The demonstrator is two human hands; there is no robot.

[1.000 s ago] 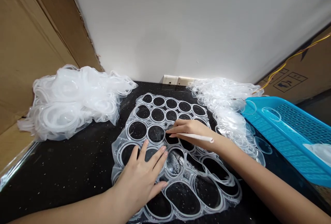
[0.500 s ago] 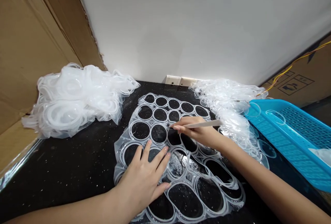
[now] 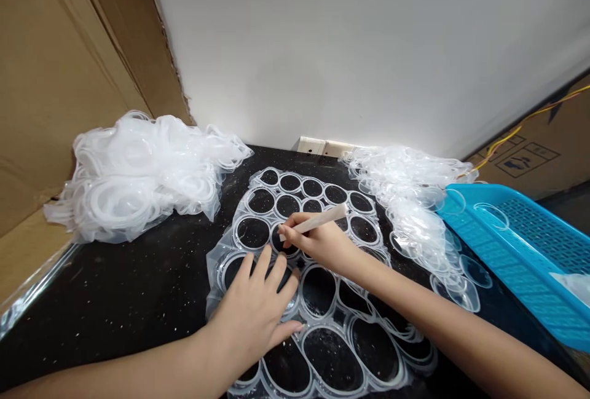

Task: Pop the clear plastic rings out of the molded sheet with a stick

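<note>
My left hand lies flat with its fingers spread, pressing on a transparent plastic sheet with rows of round cut-outs or rings. My right hand rests on the same sheet a little further up. It pinches a slim cream-coloured pen-like tool that slants up and to the right. The tool's tip is hidden behind my fingers. My two hands are close together, almost touching.
The sheet lies on a black speckled counter. Heaps of plastic ring scrap sit at left and right. A blue plastic basket stands at right, with a white wall behind and cardboard alongside.
My right hand has moved left across the sheet, towards my left hand. The tool has swung from lying nearly flat to slanting up and right. My left hand has barely moved.
</note>
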